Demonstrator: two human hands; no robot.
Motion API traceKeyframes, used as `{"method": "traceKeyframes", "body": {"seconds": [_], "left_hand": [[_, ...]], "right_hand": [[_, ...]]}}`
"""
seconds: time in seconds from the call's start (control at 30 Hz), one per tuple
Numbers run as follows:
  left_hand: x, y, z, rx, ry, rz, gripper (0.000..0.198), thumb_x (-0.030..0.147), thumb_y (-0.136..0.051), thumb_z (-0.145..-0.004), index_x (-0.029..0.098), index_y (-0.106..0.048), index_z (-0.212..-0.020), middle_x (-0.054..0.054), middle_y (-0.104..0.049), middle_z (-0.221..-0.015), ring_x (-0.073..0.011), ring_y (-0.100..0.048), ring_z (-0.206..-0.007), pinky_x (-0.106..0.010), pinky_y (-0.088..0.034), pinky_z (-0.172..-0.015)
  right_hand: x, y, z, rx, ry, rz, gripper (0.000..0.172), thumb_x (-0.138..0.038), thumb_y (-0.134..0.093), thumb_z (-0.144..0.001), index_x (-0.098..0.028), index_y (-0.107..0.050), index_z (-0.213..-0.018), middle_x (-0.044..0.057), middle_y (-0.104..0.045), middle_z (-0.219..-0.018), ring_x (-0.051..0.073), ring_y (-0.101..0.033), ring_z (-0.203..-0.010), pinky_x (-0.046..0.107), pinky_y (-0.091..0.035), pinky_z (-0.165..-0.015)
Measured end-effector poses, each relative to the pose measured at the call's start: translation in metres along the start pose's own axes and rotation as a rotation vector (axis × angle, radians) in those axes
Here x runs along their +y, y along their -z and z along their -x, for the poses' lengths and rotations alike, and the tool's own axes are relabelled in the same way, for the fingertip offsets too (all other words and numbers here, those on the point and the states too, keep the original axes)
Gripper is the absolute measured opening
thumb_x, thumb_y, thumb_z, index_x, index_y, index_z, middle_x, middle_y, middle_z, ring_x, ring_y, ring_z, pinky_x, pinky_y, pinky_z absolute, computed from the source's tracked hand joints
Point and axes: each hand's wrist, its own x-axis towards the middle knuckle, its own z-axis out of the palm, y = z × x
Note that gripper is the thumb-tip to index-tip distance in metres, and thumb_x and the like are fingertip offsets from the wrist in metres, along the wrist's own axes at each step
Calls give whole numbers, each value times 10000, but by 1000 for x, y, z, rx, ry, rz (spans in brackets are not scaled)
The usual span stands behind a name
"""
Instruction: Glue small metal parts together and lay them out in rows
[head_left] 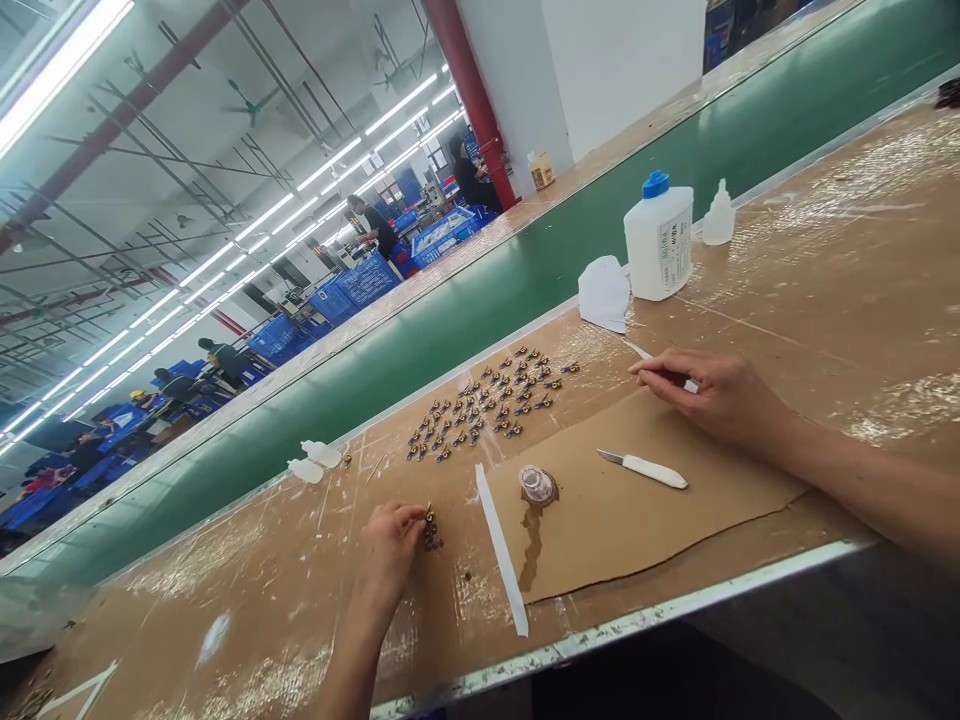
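Observation:
My left hand [391, 545] pinches a small dark part [430, 513] at the edge of a little pile of similar pieces [433, 538]. My right hand [701, 388], its fingers closed, holds a thin white stick [637, 348] above the back edge of a cardboard sheet [637, 530]. On the cardboard lie a white-handled knife [652, 471] and a small clear cup [538, 485] with a wet brown stain beside it. Several small blue and gold parts [480, 405] are spread in rows behind the cardboard.
A large white bottle with a blue cap [660, 240], a small dropper bottle [719, 215] and a white paper [604, 293] stand at the back right. Two small bottles [315, 460] lie at the back left. A green belt [450, 325] runs behind the table; people work beyond it.

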Motion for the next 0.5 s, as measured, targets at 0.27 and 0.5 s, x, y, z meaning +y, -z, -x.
{"method": "traceKeyframes", "body": {"seconds": [0.27, 0.5], "left_hand": [[0, -6, -5, -2, -70, -83, 158, 252, -559, -752, 192, -705, -752, -64, -682, -809, -223, -606, -812, -352, -455, -746], [-2, -10, -7, 1, -127, -114, 210, 248, -497, -794, 219, -698, -847, -47, -670, -858, -219, -589, -866, -357, -446, -773]], "right_hand": [[0, 0, 0, -14, 9, -16, 232, -324, -490, -873, -175, -664, -836, 61, -691, -821, 136, -583, -701, 237, -407, -589], [7, -3, 1, 6, 18, -33, 250, -358, -488, -864, -189, -672, -854, 41, -684, -793, 139, -577, -667, 244, -402, -543]]}}
